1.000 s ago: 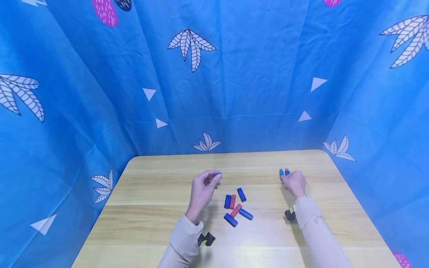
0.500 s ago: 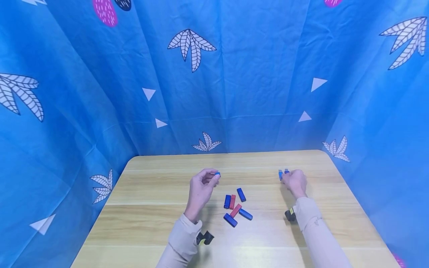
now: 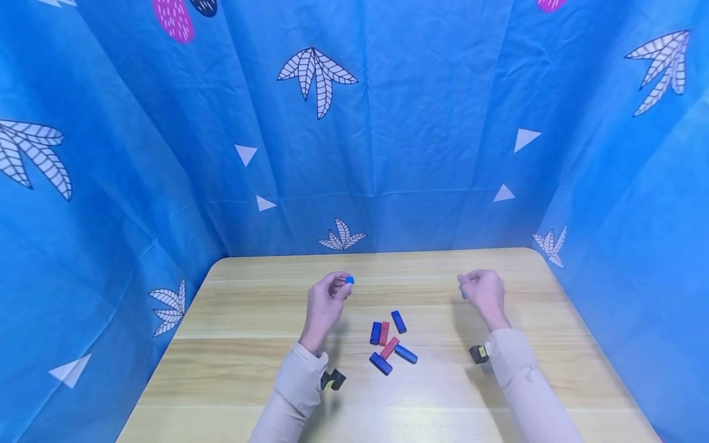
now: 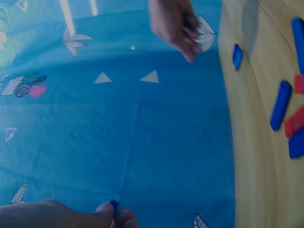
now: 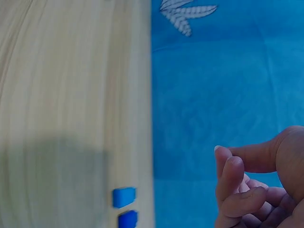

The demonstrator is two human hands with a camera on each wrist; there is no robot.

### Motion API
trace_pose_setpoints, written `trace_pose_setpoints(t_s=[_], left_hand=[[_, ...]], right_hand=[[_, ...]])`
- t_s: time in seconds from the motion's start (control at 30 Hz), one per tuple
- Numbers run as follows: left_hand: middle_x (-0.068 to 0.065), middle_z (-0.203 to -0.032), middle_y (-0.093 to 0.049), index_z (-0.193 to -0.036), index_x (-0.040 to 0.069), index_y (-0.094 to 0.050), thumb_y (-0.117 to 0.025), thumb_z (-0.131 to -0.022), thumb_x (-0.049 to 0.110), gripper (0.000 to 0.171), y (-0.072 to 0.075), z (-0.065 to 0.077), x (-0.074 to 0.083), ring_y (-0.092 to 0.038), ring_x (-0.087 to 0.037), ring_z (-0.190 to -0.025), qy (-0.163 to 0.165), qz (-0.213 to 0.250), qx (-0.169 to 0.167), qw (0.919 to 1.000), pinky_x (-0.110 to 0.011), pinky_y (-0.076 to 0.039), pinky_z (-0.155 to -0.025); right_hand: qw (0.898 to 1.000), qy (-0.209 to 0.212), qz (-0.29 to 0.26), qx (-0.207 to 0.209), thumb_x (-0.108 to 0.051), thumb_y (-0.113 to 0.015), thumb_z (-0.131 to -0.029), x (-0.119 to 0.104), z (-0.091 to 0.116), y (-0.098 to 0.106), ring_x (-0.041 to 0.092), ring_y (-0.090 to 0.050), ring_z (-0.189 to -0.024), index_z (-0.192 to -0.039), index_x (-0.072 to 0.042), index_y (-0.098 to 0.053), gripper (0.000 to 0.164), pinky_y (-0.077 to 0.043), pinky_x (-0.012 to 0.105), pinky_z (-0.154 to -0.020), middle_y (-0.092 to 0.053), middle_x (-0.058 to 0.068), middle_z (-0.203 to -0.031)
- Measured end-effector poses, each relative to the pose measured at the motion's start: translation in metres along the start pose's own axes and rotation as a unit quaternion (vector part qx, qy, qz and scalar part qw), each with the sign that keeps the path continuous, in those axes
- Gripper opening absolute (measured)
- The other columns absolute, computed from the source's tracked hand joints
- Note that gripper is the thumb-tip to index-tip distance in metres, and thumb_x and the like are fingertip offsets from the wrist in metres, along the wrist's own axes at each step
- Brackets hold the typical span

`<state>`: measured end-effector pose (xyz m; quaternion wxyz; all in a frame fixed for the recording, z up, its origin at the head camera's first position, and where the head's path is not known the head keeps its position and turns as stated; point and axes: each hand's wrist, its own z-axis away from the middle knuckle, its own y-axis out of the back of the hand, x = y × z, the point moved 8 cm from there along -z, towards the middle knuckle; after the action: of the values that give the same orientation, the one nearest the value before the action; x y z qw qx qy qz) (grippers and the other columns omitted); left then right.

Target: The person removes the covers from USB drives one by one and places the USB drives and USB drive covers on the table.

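Observation:
My left hand [image 3: 325,304] is raised over the table and pinches a small blue block [image 3: 349,280] between thumb and fingers. In the left wrist view that block [image 4: 114,208] shows only as a blue end at the fingertips. My right hand [image 3: 484,294] hovers at the back right, fingers loosely curled, with nothing visible in them. Below it stand two small blocks, one light blue [image 5: 124,197] and one dark blue [image 5: 128,219], side by side and slightly apart. From the head, the right hand hides most of this pair.
On the table [image 3: 249,369] lie several oblong blocks near the middle: a red block [image 3: 384,333] beside a dark blue block [image 3: 376,333], another red block [image 3: 390,348] touching blue ones, and a lone dark blue block [image 3: 399,322]. A blue curtain [image 3: 426,154] surrounds the table.
My right hand has risen off the two blue blocks at the back right, which stay on the table. My left hand has moved left and slightly back with its blue block.

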<state>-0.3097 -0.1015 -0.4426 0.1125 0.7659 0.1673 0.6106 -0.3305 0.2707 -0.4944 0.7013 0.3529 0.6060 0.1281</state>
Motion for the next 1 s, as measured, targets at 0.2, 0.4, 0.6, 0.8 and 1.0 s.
trace_pose_setpoints(t_s=[0.2,0.4,0.6,0.8,1.0], left_hand=[[-0.014,-0.097,-0.075,-0.117,0.004,-0.070,-0.066,-0.098,0.009,0.020,-0.003,-0.015,-0.012,-0.072,-0.025,-0.085,-0.011,-0.038,-0.002,0.9992,-0.026,-0.059,-0.073],[-0.014,-0.104,-0.075,-0.119,0.003,-0.069,-0.063,-0.100,0.010,0.021,-0.011,-0.028,-0.028,-0.071,-0.028,-0.095,-0.009,-0.075,-0.004,0.9971,-0.038,-0.060,-0.082],[-0.012,-0.102,-0.076,-0.115,0.004,-0.071,-0.064,-0.099,0.012,0.019,-0.018,-0.037,-0.038,-0.068,-0.027,-0.096,-0.033,-0.115,-0.012,0.9927,-0.041,-0.055,-0.087],[-0.014,-0.112,-0.074,-0.109,0.005,-0.074,-0.069,-0.096,0.013,0.017,-0.027,-0.044,-0.049,-0.059,-0.031,-0.106,-0.052,-0.146,-0.022,0.9877,-0.045,-0.047,-0.095],[-0.014,-0.119,-0.071,-0.110,0.007,-0.076,-0.071,-0.095,0.016,0.018,-0.033,-0.051,-0.064,-0.052,-0.032,-0.113,-0.024,-0.153,-0.023,0.9877,-0.045,-0.044,-0.098]], right_hand=[[0.999,0.027,-0.013,-0.015,-0.030,-0.066,-0.097,-0.026,0.019,0.004,0.018,-0.073,-0.072,-0.103,-0.004,-0.075,0.028,-0.053,0.027,-0.061,-0.080,0.013,-0.093],[0.998,0.064,-0.016,-0.022,-0.030,-0.064,-0.099,-0.046,0.036,0.006,0.019,-0.069,-0.067,-0.100,-0.004,-0.074,0.028,-0.051,0.030,-0.060,-0.079,0.014,-0.089],[0.996,0.084,-0.021,-0.030,-0.032,-0.062,-0.100,-0.057,0.051,0.005,0.017,-0.066,-0.065,-0.094,-0.006,-0.074,0.029,-0.050,0.031,-0.060,-0.078,0.013,-0.085],[0.994,0.105,-0.025,-0.022,-0.031,-0.064,-0.099,-0.068,0.066,0.006,0.015,-0.067,-0.066,-0.090,-0.008,-0.075,0.027,-0.051,0.030,-0.059,-0.078,0.010,-0.080],[0.991,0.133,-0.022,-0.019,-0.029,-0.065,-0.099,-0.080,0.083,0.005,0.012,-0.065,-0.063,-0.087,-0.011,-0.075,0.025,-0.055,0.042,-0.078,-0.076,0.007,-0.076]])
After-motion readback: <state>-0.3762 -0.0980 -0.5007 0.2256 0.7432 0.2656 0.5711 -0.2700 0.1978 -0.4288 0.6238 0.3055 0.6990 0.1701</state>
